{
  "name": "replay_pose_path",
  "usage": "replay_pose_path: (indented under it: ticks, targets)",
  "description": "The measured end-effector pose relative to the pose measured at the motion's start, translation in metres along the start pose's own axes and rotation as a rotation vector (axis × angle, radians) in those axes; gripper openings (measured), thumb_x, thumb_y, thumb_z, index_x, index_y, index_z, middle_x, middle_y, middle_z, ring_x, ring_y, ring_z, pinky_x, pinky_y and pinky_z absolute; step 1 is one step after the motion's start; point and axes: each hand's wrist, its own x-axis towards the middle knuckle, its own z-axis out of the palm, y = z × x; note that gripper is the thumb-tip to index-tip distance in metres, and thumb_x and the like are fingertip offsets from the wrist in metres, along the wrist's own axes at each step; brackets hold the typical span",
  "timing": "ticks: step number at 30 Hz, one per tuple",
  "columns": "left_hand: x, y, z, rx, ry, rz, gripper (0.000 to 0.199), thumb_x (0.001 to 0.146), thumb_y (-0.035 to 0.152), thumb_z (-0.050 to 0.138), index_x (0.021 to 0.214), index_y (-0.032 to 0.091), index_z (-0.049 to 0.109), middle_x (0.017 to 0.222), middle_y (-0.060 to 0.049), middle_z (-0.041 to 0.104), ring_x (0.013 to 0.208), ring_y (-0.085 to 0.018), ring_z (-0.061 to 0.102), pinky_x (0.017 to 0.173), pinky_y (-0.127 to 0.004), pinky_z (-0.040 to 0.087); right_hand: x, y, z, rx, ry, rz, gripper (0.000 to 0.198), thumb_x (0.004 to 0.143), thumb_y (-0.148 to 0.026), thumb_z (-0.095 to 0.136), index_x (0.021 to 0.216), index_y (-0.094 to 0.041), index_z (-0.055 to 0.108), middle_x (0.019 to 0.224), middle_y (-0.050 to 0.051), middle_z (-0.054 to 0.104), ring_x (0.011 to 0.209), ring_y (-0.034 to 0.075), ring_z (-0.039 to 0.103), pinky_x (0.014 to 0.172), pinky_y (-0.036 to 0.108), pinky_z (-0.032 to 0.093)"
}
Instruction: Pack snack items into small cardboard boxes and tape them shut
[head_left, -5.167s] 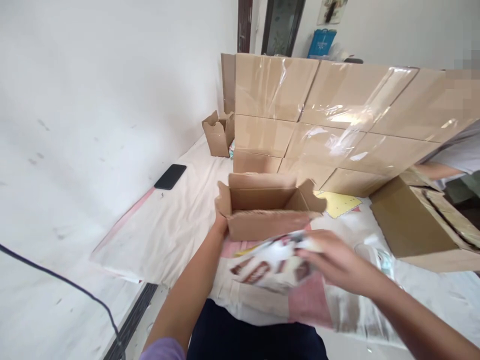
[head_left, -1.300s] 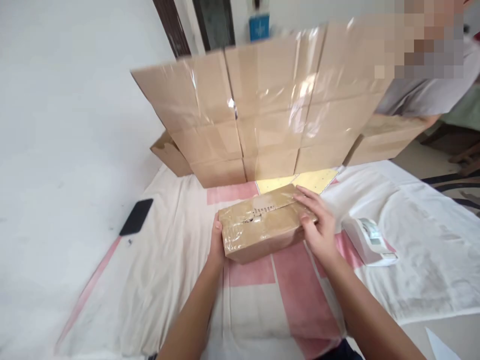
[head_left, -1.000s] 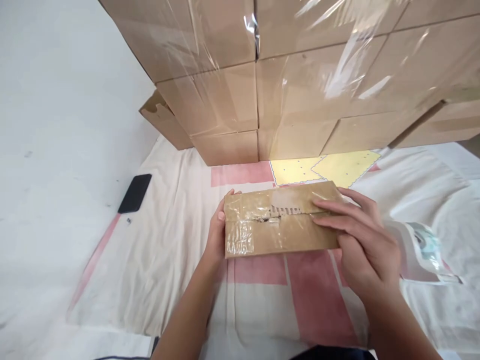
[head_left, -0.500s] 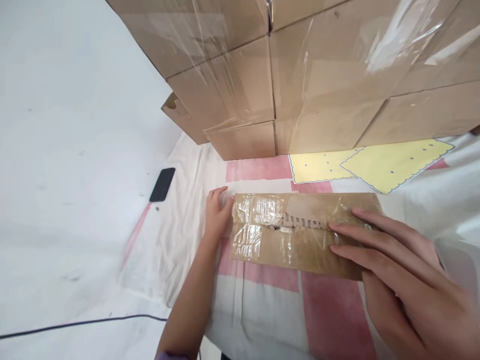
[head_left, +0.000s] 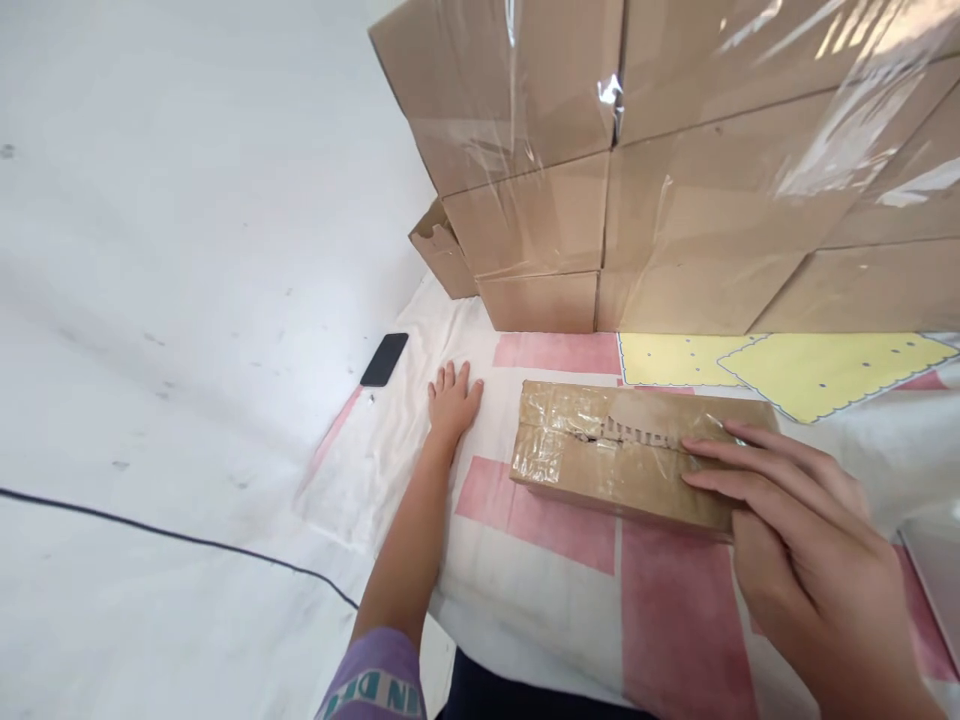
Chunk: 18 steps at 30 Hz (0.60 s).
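Head view, and from my end it all comes down to how the taped carton [head_left: 622,458] sits between the two hands. It's lying on the cloth [head_left: 540,610] with its long axis running mostly side to side, right end a touch nearer. Right hand [head_left: 814,540] is easily the closer one: fingers laid out straight over the top at the right end, so most of the carton stretches off to its left (can't tell whether the thumb is actually pinching, it's mostly tucked out of my sight). Left hand [head_left: 453,402] is flat on the cloth, palm down, fingers spread, holding nothing, apart from the carton's left end. Wrapped stack of boxes [head_left: 525,220] stands beyond the carton, a strip of cloth between them
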Motion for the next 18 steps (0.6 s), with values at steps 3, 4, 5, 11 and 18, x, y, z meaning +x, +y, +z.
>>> replay_pose_path:
  ticks: [3,4,5,11,18]
  targets:
    - [0.000,0.000,-0.001,-0.014,0.011,0.001,0.067,0.103,0.055,0.030,0.162,0.024,0.032,0.172,-0.012,0.020,0.160,-0.034,0.016,0.129,-0.058,0.014,0.000,0.002,0.004,0.003,0.042,-0.013,0.025,0.090,-0.010,0.051,0.091,-0.025,0.070,0.108,0.005,0.077,0.121,0.034,0.064,0.104,0.061,0.047]
    - [0.000,0.000,-0.001,-0.015,0.012,0.001,0.067,0.103,0.055,0.030,0.162,0.024,0.033,0.172,-0.011,0.020,0.160,-0.034,0.016,0.129,-0.057,0.014,0.000,0.002,0.006,0.002,0.068,-0.010,0.025,0.090,-0.010,0.051,0.089,-0.025,0.070,0.107,0.005,0.077,0.120,0.033,0.065,0.104,0.061,0.048]
    - [-0.001,0.001,-0.001,-0.016,0.012,0.001,0.067,0.103,0.055,0.030,0.162,0.024,0.032,0.172,-0.011,0.020,0.160,-0.033,0.016,0.129,-0.057,0.013,0.000,0.001,0.008,0.002,0.099,-0.004,0.024,0.090,-0.011,0.051,0.087,-0.025,0.070,0.106,0.005,0.077,0.119,0.032,0.066,0.104,0.059,0.050]
    - [-0.004,0.003,0.002,-0.004,0.023,0.009,0.066,0.103,0.053,0.027,0.162,0.023,0.031,0.173,-0.010,0.020,0.160,-0.034,0.017,0.129,-0.058,0.014,0.000,-0.003,0.018,-0.036,0.324,0.043,0.019,0.088,-0.013,0.055,0.088,-0.021,0.072,0.121,0.011,0.073,0.124,0.032,0.064,0.110,0.058,0.047]
    - [-0.008,0.000,0.004,-0.012,0.024,0.046,0.067,0.103,0.053,0.028,0.162,0.023,0.031,0.173,-0.010,0.020,0.160,-0.034,0.015,0.129,-0.057,0.014,0.000,0.003,0.020,-0.044,0.336,0.040,0.020,0.089,-0.014,0.054,0.085,-0.020,0.072,0.117,0.012,0.075,0.130,0.032,0.061,0.112,0.056,0.046]
